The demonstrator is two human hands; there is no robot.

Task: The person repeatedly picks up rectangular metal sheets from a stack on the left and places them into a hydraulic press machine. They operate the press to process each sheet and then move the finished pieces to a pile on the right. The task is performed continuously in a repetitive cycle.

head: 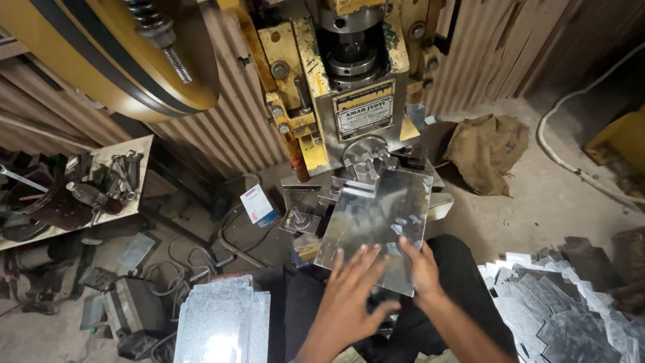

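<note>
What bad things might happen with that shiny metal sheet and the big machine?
The metal sheet has thin edges, and both bare hands, left hand and right hand, press on it, so a cut seems possible. The sheet's far edge sits under the press; fingers sliding forward might get caught.

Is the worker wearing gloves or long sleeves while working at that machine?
No. Both the left hand and the right hand are bare, with no gloves, rings or watch visible. The forearms are uncovered too; no sleeve shows in view. Dark trousers cover the legs below.
</note>
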